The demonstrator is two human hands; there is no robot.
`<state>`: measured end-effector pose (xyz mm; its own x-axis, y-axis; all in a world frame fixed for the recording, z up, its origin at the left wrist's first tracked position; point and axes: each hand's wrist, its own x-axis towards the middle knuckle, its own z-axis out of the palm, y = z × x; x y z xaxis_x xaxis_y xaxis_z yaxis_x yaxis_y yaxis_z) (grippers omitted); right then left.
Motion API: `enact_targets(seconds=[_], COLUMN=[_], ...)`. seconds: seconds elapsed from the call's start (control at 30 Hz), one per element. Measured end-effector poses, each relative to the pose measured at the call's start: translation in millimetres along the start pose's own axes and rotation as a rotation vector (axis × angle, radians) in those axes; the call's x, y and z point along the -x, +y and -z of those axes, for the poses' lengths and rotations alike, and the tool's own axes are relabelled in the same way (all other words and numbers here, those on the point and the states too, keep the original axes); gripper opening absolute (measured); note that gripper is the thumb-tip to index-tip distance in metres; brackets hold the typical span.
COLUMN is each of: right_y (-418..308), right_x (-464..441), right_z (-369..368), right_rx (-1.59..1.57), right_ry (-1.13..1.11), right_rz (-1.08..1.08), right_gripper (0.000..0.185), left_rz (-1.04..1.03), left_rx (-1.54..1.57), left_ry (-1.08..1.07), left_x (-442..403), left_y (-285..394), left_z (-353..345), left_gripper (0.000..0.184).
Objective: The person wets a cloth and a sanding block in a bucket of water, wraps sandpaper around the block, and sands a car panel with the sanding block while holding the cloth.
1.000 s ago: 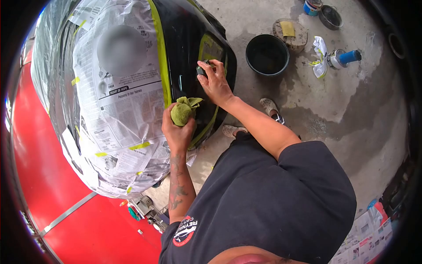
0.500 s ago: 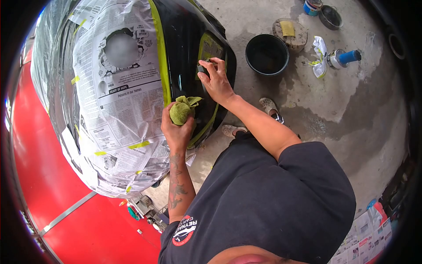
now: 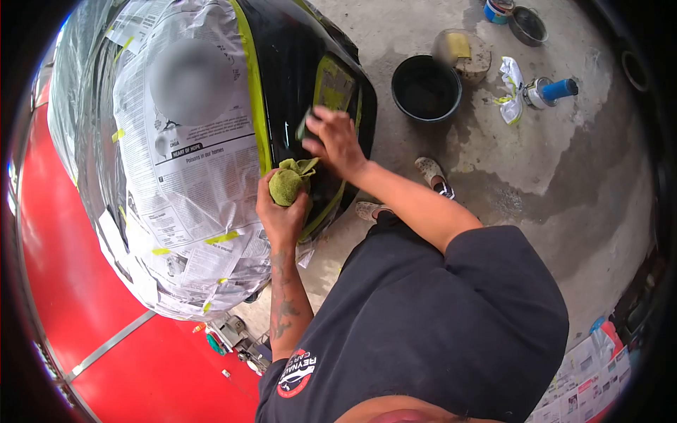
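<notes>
My left hand [image 3: 280, 217] is wrapped around a bunched green cloth [image 3: 285, 187], held against the black car panel by the newspaper edge. My right hand [image 3: 337, 143], a little blurred, grips a small dark block [image 3: 303, 130] that looks like a sanding block. It is over the glossy black bumper [image 3: 282, 77], just above the cloth. Beside that hand, yellow-green tape frames a dull, scuffed patch [image 3: 334, 90] of the bumper. Newspaper [image 3: 204, 173] and clear plastic cover the bodywork to the left, with yellow-green tape [image 3: 251, 70] along the edge.
On the concrete floor stands a black basin [image 3: 427, 88] beside a round slab [image 3: 474, 60] with a yellow sponge-like piece [image 3: 458, 46]. Further right lie a white cloth [image 3: 510, 92] and a can with a blue cylinder [image 3: 559, 89]. A red surface [image 3: 176, 366] is at lower left.
My right hand has moved left and down across the bumper with the block, closer to the cloth. My left hand has barely shifted.
</notes>
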<state>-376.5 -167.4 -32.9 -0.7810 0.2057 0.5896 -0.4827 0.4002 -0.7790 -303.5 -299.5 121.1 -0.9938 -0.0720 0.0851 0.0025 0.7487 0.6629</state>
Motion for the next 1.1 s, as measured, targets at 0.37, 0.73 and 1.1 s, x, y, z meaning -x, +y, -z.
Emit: enact_targets(seconds=[0.37, 0.73, 1.1], right_y=[-2.2, 12.1, 28.6], right_x=[4.2, -24.2, -53.6], right_z=[-2.1, -9.3, -7.7], right_rx=[0.014, 0.034, 0.037], right_ry=[0.017, 0.086, 0.114], right_rz=[-0.122, -0.215, -0.206], right_gripper=[0.051, 0.048, 0.044], left_rz=[0.029, 0.027, 0.082], left_rx=[-0.036, -0.052, 0.070], left_ry=[-0.006, -0.024, -0.049], left_x=[-2.3, -5.0, -9.6], left_y=[3.0, 1.3, -0.2], left_z=[0.2, -1.5, 1.7], left_gripper=[0.047, 0.047, 0.048])
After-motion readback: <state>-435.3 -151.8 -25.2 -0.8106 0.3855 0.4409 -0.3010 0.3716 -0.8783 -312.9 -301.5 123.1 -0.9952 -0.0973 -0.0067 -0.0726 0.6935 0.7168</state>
